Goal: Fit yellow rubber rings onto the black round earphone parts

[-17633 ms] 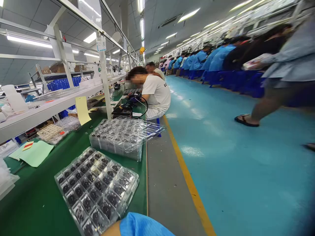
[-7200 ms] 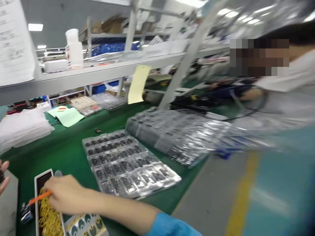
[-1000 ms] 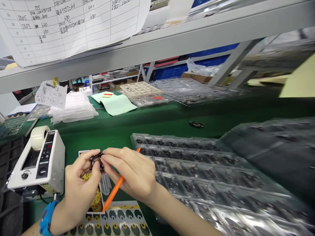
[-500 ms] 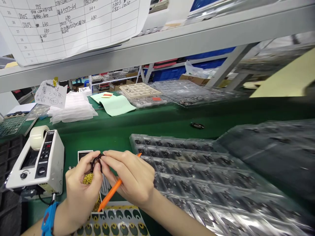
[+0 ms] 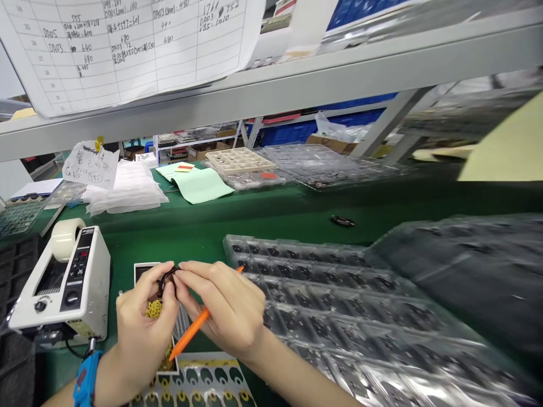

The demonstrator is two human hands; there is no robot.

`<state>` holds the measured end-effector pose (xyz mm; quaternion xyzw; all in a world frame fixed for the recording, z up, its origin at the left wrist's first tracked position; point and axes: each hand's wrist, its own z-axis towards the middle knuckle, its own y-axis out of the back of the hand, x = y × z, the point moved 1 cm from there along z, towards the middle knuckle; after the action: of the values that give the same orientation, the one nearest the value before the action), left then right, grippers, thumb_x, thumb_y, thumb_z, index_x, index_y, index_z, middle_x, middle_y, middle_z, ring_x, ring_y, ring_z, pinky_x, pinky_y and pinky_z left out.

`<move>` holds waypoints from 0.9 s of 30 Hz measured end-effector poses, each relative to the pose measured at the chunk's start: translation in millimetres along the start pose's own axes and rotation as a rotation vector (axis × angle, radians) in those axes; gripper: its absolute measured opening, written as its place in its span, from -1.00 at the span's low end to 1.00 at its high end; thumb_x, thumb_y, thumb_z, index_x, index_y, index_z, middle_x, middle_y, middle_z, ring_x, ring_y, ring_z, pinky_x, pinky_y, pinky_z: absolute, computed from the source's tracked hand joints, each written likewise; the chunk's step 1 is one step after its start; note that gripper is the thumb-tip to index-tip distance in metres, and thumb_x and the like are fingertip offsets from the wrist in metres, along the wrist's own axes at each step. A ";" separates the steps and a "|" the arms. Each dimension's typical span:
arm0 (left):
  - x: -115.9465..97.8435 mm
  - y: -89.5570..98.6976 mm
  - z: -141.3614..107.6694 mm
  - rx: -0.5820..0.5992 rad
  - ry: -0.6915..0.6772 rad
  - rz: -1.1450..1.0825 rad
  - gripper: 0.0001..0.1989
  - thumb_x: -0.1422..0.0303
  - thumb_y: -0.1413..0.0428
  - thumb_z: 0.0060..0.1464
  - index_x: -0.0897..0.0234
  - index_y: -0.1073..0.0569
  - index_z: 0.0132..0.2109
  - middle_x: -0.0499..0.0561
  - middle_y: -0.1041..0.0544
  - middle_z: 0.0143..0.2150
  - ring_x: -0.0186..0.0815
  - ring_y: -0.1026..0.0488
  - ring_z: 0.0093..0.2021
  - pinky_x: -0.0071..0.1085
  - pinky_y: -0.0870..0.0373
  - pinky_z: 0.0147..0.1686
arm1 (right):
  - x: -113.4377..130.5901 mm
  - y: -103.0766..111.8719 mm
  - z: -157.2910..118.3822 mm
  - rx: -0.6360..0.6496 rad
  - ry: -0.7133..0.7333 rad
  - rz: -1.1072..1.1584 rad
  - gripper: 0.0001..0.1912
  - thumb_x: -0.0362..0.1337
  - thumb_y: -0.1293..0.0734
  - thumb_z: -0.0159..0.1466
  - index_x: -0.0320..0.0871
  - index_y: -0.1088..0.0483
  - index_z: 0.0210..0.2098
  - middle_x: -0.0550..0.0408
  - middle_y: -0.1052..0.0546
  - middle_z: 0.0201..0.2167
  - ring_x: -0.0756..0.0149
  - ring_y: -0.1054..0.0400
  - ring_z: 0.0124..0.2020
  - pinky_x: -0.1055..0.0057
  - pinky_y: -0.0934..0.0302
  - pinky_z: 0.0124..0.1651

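Observation:
My left hand (image 5: 142,322), with a blue band (image 5: 87,379) at the wrist, pinches a small black curved part (image 5: 167,278) between thumb and fingers. My right hand (image 5: 229,305) is closed around an orange pen-shaped stick (image 5: 190,334), and its fingertips meet the same black part from the right. Much of that part is hidden by fingers. Below the hands lies a white-rimmed box with small yellow rings (image 5: 153,308) inside, partly covered by my left hand. A sheet of dark oval stickers (image 5: 206,376) lies nearest me.
Clear compartment trays (image 5: 297,265) with small black parts spread across the right. A white tape dispenser (image 5: 72,288) stands at left. One black part (image 5: 342,221) lies alone on the green mat. A grey shelf beam (image 5: 297,87) with a handwritten chart (image 5: 139,51) crosses above.
The view has shifted slightly, so the shelf and bench sit a little lower. Both hands keep nearly the same pose around the black part; the orange stick stays in my right hand.

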<state>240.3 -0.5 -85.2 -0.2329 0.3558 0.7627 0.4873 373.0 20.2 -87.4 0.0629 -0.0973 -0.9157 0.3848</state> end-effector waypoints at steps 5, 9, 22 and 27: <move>6.8 2.5 13.9 0.081 0.324 -0.230 -0.91 0.42 -0.13 0.06 0.30 -0.44 -0.24 -0.09 -0.53 -0.53 -0.42 -0.47 -0.52 -0.62 -0.40 -0.50 | 0.7 0.5 3.9 0.074 -0.077 0.069 -0.85 -0.49 -0.26 0.26 -0.25 -0.36 -0.16 -0.05 -0.57 -0.38 0.27 -0.44 -0.42 0.40 -0.32 -0.39; 11.6 5.7 30.4 0.128 0.501 -0.460 -0.84 0.38 -0.21 -0.05 0.30 -0.35 -0.37 -0.13 -0.45 -0.59 -0.43 -0.44 -0.54 -0.58 -0.39 -0.50 | -5.9 9.9 9.2 0.092 -0.135 0.109 -0.83 -0.43 -0.24 0.29 -0.22 -0.33 -0.12 -0.07 -0.55 -0.34 0.24 -0.46 -0.35 0.38 -0.34 -0.36; -4.6 16.5 31.6 0.308 0.422 -0.473 -0.96 0.50 -0.15 -0.09 0.30 -0.47 -0.40 -0.11 -0.38 -0.47 -0.51 -0.32 -0.61 -0.61 -0.31 -0.64 | -18.4 19.9 15.9 0.634 -0.233 0.596 -0.83 -0.44 -0.13 0.39 -0.15 -0.27 -0.31 0.14 -0.36 -0.45 0.43 -0.20 -0.49 0.51 -0.08 -0.46; -8.7 17.1 32.1 0.290 0.301 -0.381 -0.91 0.53 -0.11 -0.14 0.29 -0.47 -0.43 -0.09 -0.39 -0.49 -0.43 -0.36 -0.48 -0.58 -0.36 -0.48 | -14.0 18.9 14.1 0.604 -0.223 0.618 -0.79 -0.43 -0.11 0.39 -0.13 -0.19 -0.38 0.19 -0.26 -0.51 0.44 -0.09 -0.54 0.50 0.00 -0.49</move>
<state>228.1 14.4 -53.2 -0.3340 0.4794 0.5553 0.5919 393.2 19.1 -68.8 0.0413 -0.4155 -0.6894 0.5919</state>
